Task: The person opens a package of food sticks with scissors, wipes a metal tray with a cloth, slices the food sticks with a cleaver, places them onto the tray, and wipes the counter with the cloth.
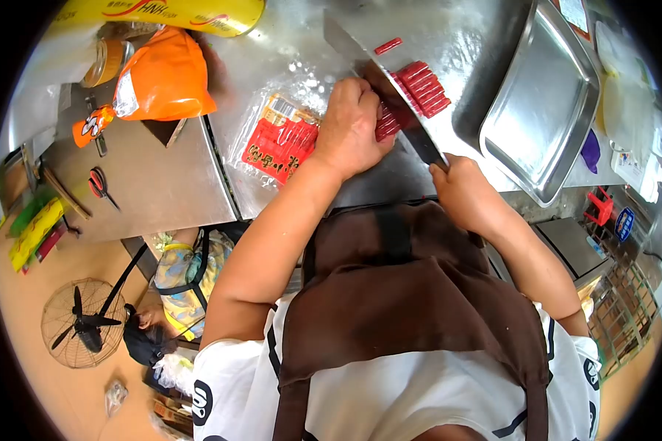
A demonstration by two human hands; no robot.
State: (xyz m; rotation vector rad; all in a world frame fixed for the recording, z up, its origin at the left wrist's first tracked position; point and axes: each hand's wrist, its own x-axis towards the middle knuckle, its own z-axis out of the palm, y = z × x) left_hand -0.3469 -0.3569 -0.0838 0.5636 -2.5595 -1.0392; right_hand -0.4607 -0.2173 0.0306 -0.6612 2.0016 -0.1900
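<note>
Red sausage sticks: on the brushed steel worktop [294, 33]; a tight row of short dark-red sausage pieces [423, 90] lies right of the blade, more sit under the left hand, and one loose piece lies apart, farther off.
Broad steel cleaver: its blade [418, 134] stands slanted between that row and the held sausages.
Left hand: the person's left hand [351, 125] is curled down over the sausages, holding them beside the blade.
Right hand: the person's right hand [462, 189] is closed round the cleaver's handle end.
Clear plastic packet with red label: the packet [272, 151] lies just left of the left hand, showing a barcode and large dark Chinese characters, too slanted to read in full.
Orange plastic bag: the knotted bag [168, 77] bears a white label, print too small to read.
Yellow cylindrical roll: the roll [176, 13] reads "HNH" in red.
Shallow rectangular metal tray: the tray [541, 103] lies right of the cut row.
Blue sign: the sign [624, 224] carries illegible white lettering.
</note>
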